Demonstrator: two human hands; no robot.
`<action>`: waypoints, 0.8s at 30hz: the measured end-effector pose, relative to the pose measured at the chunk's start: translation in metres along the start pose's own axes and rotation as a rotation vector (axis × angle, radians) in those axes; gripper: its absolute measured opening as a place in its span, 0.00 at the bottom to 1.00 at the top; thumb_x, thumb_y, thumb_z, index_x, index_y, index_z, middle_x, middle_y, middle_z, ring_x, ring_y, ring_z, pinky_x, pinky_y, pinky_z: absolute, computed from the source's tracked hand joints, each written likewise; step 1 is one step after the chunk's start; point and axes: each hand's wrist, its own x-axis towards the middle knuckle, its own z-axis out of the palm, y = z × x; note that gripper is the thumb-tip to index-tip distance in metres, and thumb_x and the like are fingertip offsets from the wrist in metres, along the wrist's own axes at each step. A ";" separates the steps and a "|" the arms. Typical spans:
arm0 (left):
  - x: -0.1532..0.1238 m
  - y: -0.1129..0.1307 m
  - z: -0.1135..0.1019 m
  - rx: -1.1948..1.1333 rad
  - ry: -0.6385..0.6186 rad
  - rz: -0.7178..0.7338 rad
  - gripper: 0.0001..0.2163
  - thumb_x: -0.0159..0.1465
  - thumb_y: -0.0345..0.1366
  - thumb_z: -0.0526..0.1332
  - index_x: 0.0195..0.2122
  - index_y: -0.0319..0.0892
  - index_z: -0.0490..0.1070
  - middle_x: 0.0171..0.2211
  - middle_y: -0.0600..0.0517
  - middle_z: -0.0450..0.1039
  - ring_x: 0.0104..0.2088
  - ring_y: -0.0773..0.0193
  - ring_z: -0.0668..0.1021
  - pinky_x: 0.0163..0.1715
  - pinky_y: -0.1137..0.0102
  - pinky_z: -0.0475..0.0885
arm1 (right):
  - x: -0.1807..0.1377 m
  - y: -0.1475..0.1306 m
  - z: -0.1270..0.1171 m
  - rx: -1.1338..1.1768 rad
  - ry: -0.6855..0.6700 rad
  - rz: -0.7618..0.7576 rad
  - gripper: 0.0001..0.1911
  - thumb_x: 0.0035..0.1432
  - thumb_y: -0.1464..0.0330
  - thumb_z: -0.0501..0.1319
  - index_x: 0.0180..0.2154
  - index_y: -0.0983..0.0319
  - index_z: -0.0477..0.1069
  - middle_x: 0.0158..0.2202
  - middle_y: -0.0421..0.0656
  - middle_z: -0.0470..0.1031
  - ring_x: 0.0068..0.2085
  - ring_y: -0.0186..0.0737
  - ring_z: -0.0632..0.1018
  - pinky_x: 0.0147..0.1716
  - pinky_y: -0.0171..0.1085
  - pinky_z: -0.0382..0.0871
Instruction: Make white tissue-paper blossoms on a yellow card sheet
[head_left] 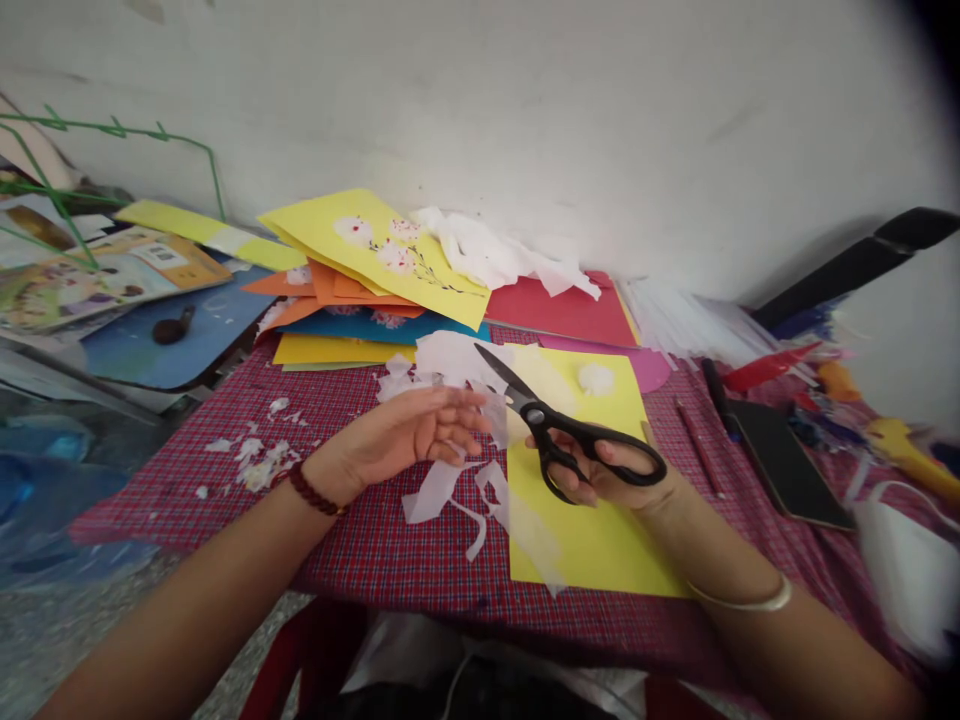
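Observation:
My right hand [600, 478] holds black scissors [559, 425] with fingers through the handles; the blades are partly apart and point up-left at white tissue paper. My left hand [412, 432] pinches that thin white tissue paper [491, 405] by the blades, with loose cut strips [450, 490] hanging below it. Both hands hover over a yellow paper sheet [585, 540] that lies on the red checked tablecloth [360, 540]. A small white tissue puff [596, 378] rests on the yellow sheet.
A stack of coloured sheets [375, 290] with crumpled white tissue [502, 255] lies at the back by the wall. White scraps [259, 465] litter the cloth at left. A black phone [784, 465], a pencil [697, 445] and craft clutter sit at right. Books [97, 275] lie far left.

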 end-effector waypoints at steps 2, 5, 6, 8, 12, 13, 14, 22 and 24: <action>0.000 -0.002 0.002 0.107 -0.045 -0.043 0.23 0.61 0.51 0.65 0.48 0.36 0.77 0.40 0.40 0.79 0.35 0.60 0.81 0.32 0.71 0.78 | -0.001 0.001 -0.001 -0.046 0.013 -0.004 0.28 0.61 0.53 0.61 0.55 0.65 0.67 0.32 0.42 0.70 0.24 0.28 0.67 0.22 0.31 0.56; 0.001 -0.004 0.007 0.138 0.053 0.073 0.22 0.57 0.53 0.69 0.39 0.36 0.77 0.34 0.44 0.79 0.29 0.65 0.80 0.27 0.74 0.75 | -0.001 -0.001 0.005 -0.192 0.051 -0.008 0.24 0.62 0.54 0.62 0.51 0.66 0.69 0.33 0.43 0.70 0.25 0.29 0.68 0.22 0.30 0.57; 0.001 -0.004 0.009 0.117 0.129 0.138 0.20 0.56 0.52 0.70 0.35 0.37 0.76 0.32 0.46 0.79 0.27 0.67 0.79 0.26 0.75 0.74 | 0.000 -0.002 0.008 -0.254 0.071 0.000 0.22 0.62 0.55 0.63 0.48 0.66 0.69 0.32 0.43 0.70 0.26 0.29 0.68 0.22 0.30 0.57; 0.003 -0.003 0.010 0.058 0.293 0.251 0.17 0.56 0.48 0.71 0.30 0.39 0.73 0.28 0.50 0.77 0.25 0.69 0.77 0.24 0.76 0.72 | 0.003 -0.007 0.016 -0.374 0.122 0.035 0.21 0.61 0.55 0.64 0.45 0.66 0.70 0.32 0.42 0.70 0.27 0.28 0.69 0.23 0.30 0.59; 0.008 -0.002 0.006 -0.021 0.459 0.304 0.14 0.56 0.44 0.72 0.32 0.40 0.71 0.24 0.54 0.74 0.24 0.69 0.76 0.23 0.76 0.71 | 0.011 -0.014 0.032 -0.523 0.229 0.153 0.27 0.57 0.55 0.68 0.51 0.64 0.69 0.31 0.39 0.68 0.26 0.28 0.67 0.24 0.30 0.61; 0.009 -0.002 0.004 -0.036 0.478 0.293 0.14 0.57 0.44 0.71 0.32 0.39 0.71 0.24 0.54 0.74 0.24 0.69 0.76 0.23 0.76 0.71 | 0.012 -0.014 0.035 -0.553 0.249 0.166 0.27 0.57 0.56 0.68 0.52 0.64 0.69 0.30 0.38 0.68 0.27 0.28 0.67 0.25 0.30 0.61; 0.010 -0.002 0.003 -0.053 0.493 0.282 0.14 0.57 0.45 0.70 0.31 0.39 0.71 0.23 0.54 0.73 0.23 0.70 0.76 0.22 0.76 0.70 | 0.013 -0.015 0.038 -0.585 0.265 0.168 0.26 0.57 0.57 0.68 0.52 0.64 0.69 0.30 0.38 0.67 0.27 0.29 0.67 0.25 0.30 0.61; 0.012 0.001 0.006 -0.151 0.672 0.245 0.06 0.56 0.27 0.69 0.35 0.39 0.75 0.29 0.55 0.78 0.23 0.74 0.76 0.16 0.81 0.66 | 0.016 -0.016 0.055 -0.965 0.356 0.136 0.21 0.58 0.67 0.64 0.54 0.61 0.69 0.45 0.45 0.77 0.42 0.40 0.77 0.43 0.39 0.70; 0.012 0.004 0.008 -0.182 0.702 0.314 0.05 0.57 0.24 0.67 0.34 0.39 0.75 0.29 0.57 0.78 0.24 0.74 0.76 0.19 0.82 0.69 | 0.016 -0.017 0.054 -0.992 0.387 0.136 0.24 0.57 0.66 0.65 0.55 0.61 0.68 0.49 0.47 0.76 0.45 0.43 0.77 0.45 0.41 0.71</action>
